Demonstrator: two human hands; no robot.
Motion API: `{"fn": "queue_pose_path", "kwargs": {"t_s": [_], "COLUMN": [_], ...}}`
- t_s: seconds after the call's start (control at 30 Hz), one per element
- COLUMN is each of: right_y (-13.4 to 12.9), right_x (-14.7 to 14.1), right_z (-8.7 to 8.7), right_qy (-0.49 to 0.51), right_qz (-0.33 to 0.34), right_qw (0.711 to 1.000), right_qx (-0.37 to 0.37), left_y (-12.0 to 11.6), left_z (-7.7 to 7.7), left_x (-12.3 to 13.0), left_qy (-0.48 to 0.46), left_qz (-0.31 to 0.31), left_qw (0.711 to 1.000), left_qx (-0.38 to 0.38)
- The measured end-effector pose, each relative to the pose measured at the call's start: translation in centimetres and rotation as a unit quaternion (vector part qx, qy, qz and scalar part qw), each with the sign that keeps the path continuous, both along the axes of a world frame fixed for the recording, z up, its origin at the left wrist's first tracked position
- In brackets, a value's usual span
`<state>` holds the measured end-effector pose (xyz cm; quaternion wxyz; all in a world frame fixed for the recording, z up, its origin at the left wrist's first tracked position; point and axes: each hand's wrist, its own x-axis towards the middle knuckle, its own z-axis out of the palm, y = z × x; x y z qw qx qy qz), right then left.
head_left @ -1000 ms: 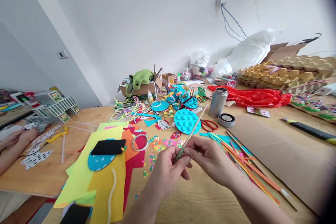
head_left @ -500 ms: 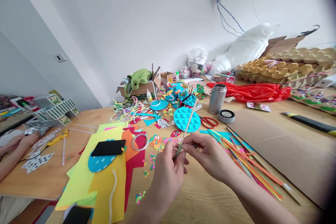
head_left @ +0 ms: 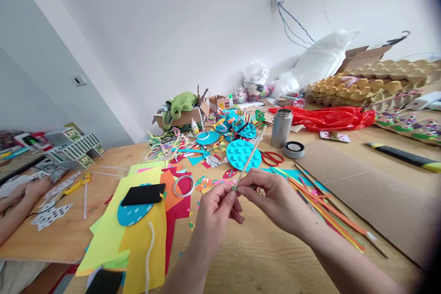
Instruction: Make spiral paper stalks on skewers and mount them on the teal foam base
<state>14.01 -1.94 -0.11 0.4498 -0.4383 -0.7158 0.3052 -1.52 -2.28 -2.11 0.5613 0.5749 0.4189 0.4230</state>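
Observation:
A thin pale stick (head_left: 251, 155) slants up and to the right from between my hands. At its lower end my left hand (head_left: 217, 206) pinches a small greenish piece (head_left: 234, 188), mostly covered by the fingers. My right hand (head_left: 270, 195) meets the left there, its thumb and index finger pressed together at the same piece. Behind the stick lies a round blue piece with raised bumps (head_left: 237, 156). Red-handled scissors (head_left: 274, 158) rest just right of it.
Coloured paper sheets (head_left: 144, 239), a black phone-like object (head_left: 143, 194) and a white ring (head_left: 183, 186) lie left. Paper strips (head_left: 330, 211), cardboard (head_left: 361, 188), a metal bottle (head_left: 281, 127) and a cutter (head_left: 406, 156) lie right. Another person's hands (head_left: 24, 195) work at far left.
The view has shifted slightly. Both hands stay together at the stick's lower end; the left fingers have shifted, and less of the greenish piece shows.

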Motion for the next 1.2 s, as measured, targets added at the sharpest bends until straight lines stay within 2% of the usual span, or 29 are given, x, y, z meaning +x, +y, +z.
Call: {"fn": "queue_pose_path", "kwargs": {"t_s": [0.23,0.3,0.4,0.47,0.57,0.67,0.77,0.87,1.0,1.1,1.2], "right_y": [0.2,0.3,0.4,0.5,0.5,0.6,0.6,0.5,0.3,0.3,0.3], "right_x": [0.6,0.9,1.1,1.1,0.9,0.5,0.3,0.3,0.4,0.6,0.7], "right_z": [0.0,-0.1,-0.1,-0.1,-0.3,-0.5,-0.6,-0.4,0.0,0.2,0.3], "right_qy": [0.022,0.046,0.079,0.084,0.063,0.035,0.023,0.009,-0.004,0.006,0.045], "right_qz": [0.038,0.061,0.099,0.102,0.057,0.019,0.018,0.01,0.002,0.006,0.04], "right_qw": [0.998,0.994,0.986,0.985,0.991,0.996,0.997,0.999,0.999,0.999,0.996], "right_qx": [-0.048,-0.073,-0.105,-0.115,-0.106,-0.086,-0.066,-0.05,-0.033,-0.039,-0.071], "left_y": [0.0,0.1,0.3,0.3,0.2,0.1,-0.1,-0.3,-0.5,-0.4,-0.3], "left_z": [0.5,0.6,0.6,0.6,0.5,0.1,-0.4,-0.6,-0.4,-0.1,0.4], "left_x": [-0.5,-0.7,-0.9,-0.8,-0.4,0.1,0.4,0.4,0.3,0.2,-0.1], "left_qy": [-0.109,-0.152,-0.219,-0.231,-0.172,-0.061,0.044,0.111,0.099,0.027,-0.076], "left_qz": [-0.052,-0.08,-0.147,-0.159,-0.098,-0.006,0.066,0.083,0.061,0.024,-0.018], "left_qw": [0.988,0.975,0.94,0.931,0.964,0.997,0.993,0.981,0.988,0.999,0.995], "left_qx": [-0.1,-0.144,-0.218,-0.236,-0.176,-0.043,0.083,0.134,0.106,0.035,-0.062]}}
